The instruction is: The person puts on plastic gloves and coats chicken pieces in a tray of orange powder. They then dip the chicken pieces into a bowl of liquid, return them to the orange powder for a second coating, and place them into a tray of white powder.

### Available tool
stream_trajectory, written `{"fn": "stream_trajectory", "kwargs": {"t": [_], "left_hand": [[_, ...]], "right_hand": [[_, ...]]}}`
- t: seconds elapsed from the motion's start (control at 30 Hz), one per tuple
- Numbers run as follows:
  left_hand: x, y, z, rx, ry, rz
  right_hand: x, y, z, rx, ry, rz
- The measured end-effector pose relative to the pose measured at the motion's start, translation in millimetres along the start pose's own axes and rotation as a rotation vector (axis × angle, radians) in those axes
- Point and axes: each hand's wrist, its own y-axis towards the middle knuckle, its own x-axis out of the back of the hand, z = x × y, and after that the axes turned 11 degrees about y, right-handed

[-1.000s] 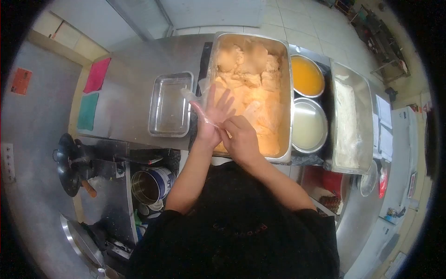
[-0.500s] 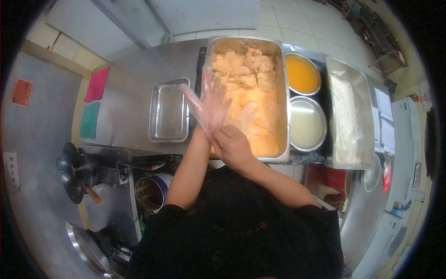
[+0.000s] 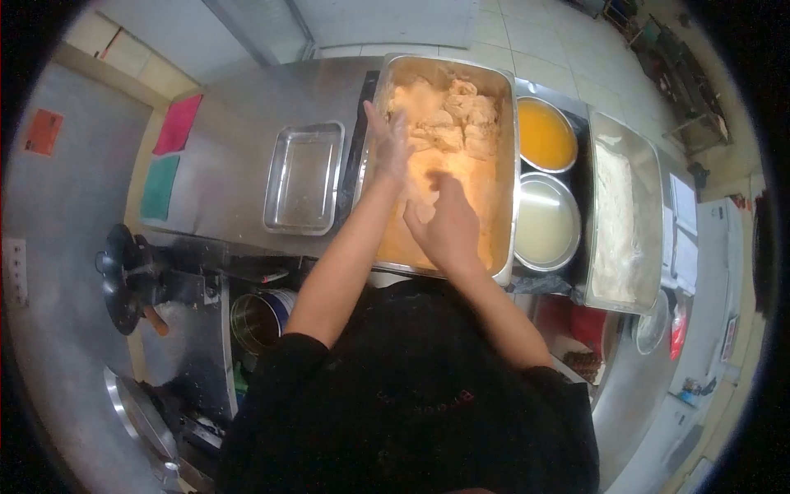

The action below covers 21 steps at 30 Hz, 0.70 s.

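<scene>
My left hand (image 3: 390,150) is over the left side of a deep metal pan (image 3: 510,181) of raw, battered-looking meat pieces (image 3: 461,115) in orange marinade. Its fingers are stretched upward with the thumb apart. It looks whitish and shiny, in a clear plastic glove (image 3: 397,136), though blur hides the glove's edges. My right hand (image 3: 448,226) is bare and hovers just right of the left wrist, over the near half of the pan. Thumb and forefinger stand apart, with nothing clearly visible between them; the other fingers are curled and blurred.
A shallow metal tray (image 3: 304,177) lies on the steel counter to the left. Right of the pan are a bowl of orange liquid (image 3: 546,136), a bowl of pale liquid (image 3: 546,222) and a long pan of white flour (image 3: 613,222). A wok (image 3: 119,276) stands lower left.
My right hand has let go of the glove cuff at the left wrist and moved up and right. My left hand has turned and shifted slightly up. The view has tilted slightly.
</scene>
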Motion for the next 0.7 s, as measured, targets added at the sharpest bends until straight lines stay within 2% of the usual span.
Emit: {"fn": "stream_trajectory", "kwargs": {"t": [0.03, 0.07, 0.13, 0.17, 0.2, 0.27, 0.33, 0.37, 0.43, 0.47, 0.53, 0.57, 0.63, 0.67, 0.7], "left_hand": [[-6, 7, 3, -0.034, 0.266, -0.069], [-11, 11, 7, -0.029, 0.255, -0.077], [-22, 20, 10, -0.183, 0.58, -0.032], [-25, 26, 11, -0.183, 0.568, -0.037], [-25, 33, 14, -0.136, 0.719, 0.111], [-28, 39, 22, -0.092, 0.855, 0.245], [-34, 38, 16, -0.046, 1.232, 0.206], [-33, 35, 16, -0.038, 1.22, 0.194], [-33, 16, -5, -0.011, 1.439, 0.288], [-33, 17, -2, -0.007, 1.432, 0.283], [-37, 31, 20, -0.214, 1.738, 0.432], [-39, 41, 35, -0.216, 1.737, 0.433], [-43, 52, 54, -0.325, 1.922, 0.498], [-43, 54, 57, -0.327, 1.92, 0.498], [-41, 51, 49, -0.312, 1.98, 0.582]], "right_hand": [[1, 5, -3, -0.038, -0.053, -0.011], [3, 10, -7, -0.077, -0.105, -0.02], [3, 21, -22, -0.102, -0.202, 0.087], [5, 28, -27, -0.095, -0.211, 0.093], [6, 34, -30, -0.125, -0.273, 0.122], [12, 40, -31, -0.136, -0.341, 0.158], [20, 42, -25, -0.041, -0.279, -0.014], [22, 45, -22, -0.031, -0.282, 0.0], [28, 49, -13, -0.048, -0.355, -0.02], [28, 49, -17, -0.042, -0.358, -0.013], [24, 49, -36, 0.061, -0.553, 0.082], [19, 52, -48, 0.06, -0.555, 0.081], [10, 59, -65, 0.051, -0.691, 0.279], [10, 58, -67, 0.052, -0.694, 0.278], [8, 59, -63, 0.153, -0.654, 0.232]]}}
